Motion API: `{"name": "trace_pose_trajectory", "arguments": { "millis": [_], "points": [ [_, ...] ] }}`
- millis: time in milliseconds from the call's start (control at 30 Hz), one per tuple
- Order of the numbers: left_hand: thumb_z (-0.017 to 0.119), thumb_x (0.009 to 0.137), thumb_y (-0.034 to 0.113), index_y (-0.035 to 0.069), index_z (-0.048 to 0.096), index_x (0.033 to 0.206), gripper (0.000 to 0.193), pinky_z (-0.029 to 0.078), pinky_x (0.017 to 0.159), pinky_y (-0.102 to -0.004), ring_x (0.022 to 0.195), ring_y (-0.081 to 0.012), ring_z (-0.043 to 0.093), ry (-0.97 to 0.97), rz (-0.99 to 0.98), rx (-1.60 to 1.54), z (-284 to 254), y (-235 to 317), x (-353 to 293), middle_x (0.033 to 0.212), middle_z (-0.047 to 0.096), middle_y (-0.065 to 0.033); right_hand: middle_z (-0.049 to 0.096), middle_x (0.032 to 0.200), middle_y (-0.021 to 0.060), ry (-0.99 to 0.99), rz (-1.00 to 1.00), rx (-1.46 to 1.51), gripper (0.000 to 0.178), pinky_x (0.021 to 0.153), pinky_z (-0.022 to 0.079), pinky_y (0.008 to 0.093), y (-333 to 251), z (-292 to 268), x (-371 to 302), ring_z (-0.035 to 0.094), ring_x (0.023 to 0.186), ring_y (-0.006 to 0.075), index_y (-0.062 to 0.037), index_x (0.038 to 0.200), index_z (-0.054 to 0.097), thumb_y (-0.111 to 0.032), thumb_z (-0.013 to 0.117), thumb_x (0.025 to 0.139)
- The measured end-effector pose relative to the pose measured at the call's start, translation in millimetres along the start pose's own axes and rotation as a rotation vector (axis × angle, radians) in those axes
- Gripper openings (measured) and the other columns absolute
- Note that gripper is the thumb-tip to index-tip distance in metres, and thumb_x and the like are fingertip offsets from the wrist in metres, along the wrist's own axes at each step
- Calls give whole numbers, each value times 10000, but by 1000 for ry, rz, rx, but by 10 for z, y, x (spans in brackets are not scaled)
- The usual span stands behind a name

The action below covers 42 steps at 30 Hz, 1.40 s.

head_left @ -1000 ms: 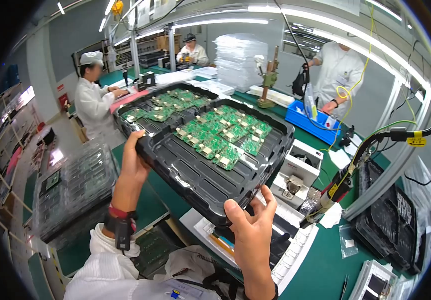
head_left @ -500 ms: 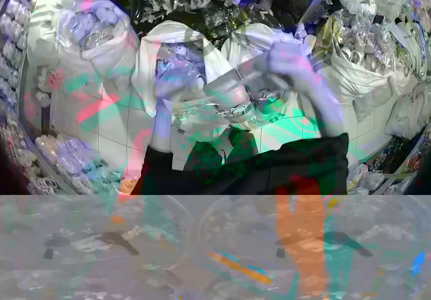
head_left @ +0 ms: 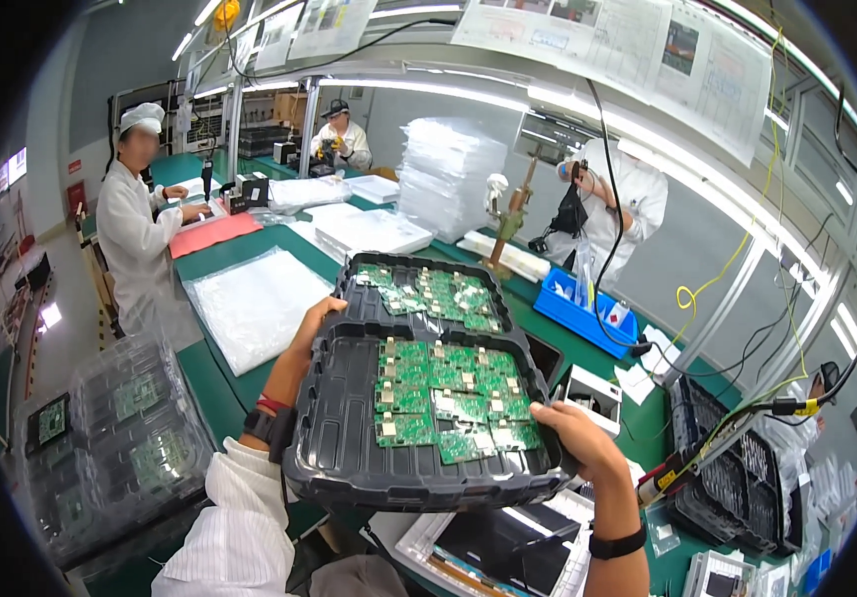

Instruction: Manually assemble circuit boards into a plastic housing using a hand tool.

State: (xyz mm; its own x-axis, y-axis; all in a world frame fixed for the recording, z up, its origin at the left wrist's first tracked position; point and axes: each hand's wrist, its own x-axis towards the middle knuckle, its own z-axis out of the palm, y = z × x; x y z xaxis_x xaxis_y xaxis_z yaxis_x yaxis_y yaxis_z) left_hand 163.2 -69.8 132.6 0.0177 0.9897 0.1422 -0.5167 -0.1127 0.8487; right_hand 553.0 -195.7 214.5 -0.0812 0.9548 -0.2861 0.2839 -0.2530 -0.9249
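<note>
Head view: we find the black tray (head_left: 336,408) in the near middle, our left hand (head_left: 317,320) grasping its left edge and our right hand (head_left: 585,441) its right edge. We advise holding it level, so the green circuit boards (head_left: 460,406) do not slide. Its plastic looks glossy and ribbed; the boards are flat, rectangular.

A bright indoor workshop with plain grey walls (head_left: 165,55). A long green worktop (head_left: 267,239) runs across the room beneath a pale metal frame (head_left: 233,129). Tube lights (head_left: 428,90) glow white along the frame, and printed sheets (head_left: 617,60) hang from it at the upper right. In the back wall is a window-like opening (head_left: 551,134). At the left, a shiny grey floor (head_left: 70,274) reflects light beside a black-and-yellow line (head_left: 31,360).
</note>
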Motion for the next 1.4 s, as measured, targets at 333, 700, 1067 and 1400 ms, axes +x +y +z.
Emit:
{"name": "trace_pose_trajectory", "arguments": {
  "millis": [333, 700, 1067, 1400],
  "points": [
    [583, 881, 382, -37, 643, 1078, 467, 582, 667, -318, 717, -200, 691, -72, -212, -158, 72, 23, 390, 923, 710, -145, 637, 1002, 164, 36, -139, 152, 354, 674, 552, 307, 260, 169, 457, 654, 811, 178, 100, 1218, 479, -110, 553, 943],
    [438, 929, 532, -69, 576, 1208, 676, 468, 965, -374, 1060, -291, 629, -179, -208, -328, -346, -19, 159, 1191, 633, -211, 644, 871, 112, 150, -184, 276, 199, 616, 543, 318, 313, 390, 1245, 647, 701, 178, 79, 1066, 567, -45, 560, 910],
    [533, 957, 293, -7, 508, 1294, 452, 378, 1052, -363, 1211, -240, 499, 56, 53, -413, -197, -210, -5, 1291, 559, -118, 631, 1035, 303, 487, -81, 65, 387, 811, 502, 436, 384, 846, 2192, 641, 977, 407, 133, 1097, 544, -130, 567, 816],
    [707, 870, 243, -2, 620, 1136, 372, 484, 868, -339, 967, -188, 621, 316, 47, -83, -341, -388, 269, 1059, 665, -69, 492, 1283, 376, 291, -35, -77, 617, 1009, 407, 425, 170, 971, 2048, 499, 1225, 456, 174, 1300, 370, -232, 501, 854]
  ]
}}
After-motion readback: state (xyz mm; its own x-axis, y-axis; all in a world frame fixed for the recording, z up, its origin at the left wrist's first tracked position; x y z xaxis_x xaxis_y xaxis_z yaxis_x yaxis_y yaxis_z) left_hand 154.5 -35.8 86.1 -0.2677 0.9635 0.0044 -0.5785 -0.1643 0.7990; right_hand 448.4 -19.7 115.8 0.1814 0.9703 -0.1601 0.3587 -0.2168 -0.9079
